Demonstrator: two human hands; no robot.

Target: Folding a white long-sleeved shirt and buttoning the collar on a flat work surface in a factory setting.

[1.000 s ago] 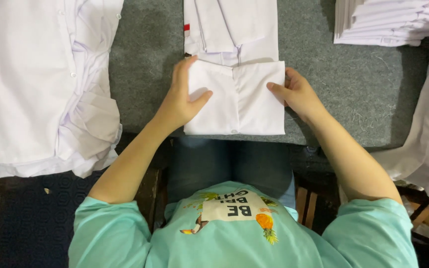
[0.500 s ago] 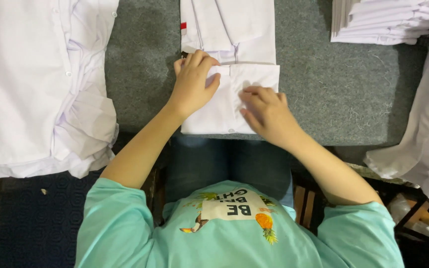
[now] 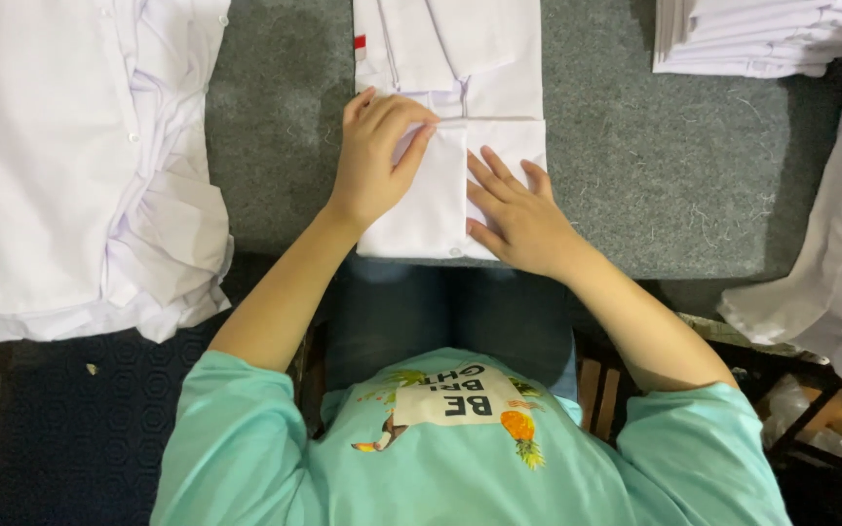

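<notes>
Shirt (image 3: 438, 209), white, folded into a flat rectangle at the near edge of the grey counter (image 3: 635, 195), directly ahead of the seated body. Left hand (image 3: 377, 161) laid on the fold's upper left part, grip curled together, fingertips pinching a white flap at the top. Right hand (image 3: 516, 214) pressed flat on the lower right part, grip apart, fingers splayed, nothing clasped. Second white garment (image 3: 460, 49) spread just beyond the fold, touching its far edge. Loose heap of white shirts (image 3: 70, 166) well off to the left. Neat stack of folded white cloth (image 3: 762, 39) at far right corner. More white fabric (image 3: 830, 282) draped at the right edge.
</notes>
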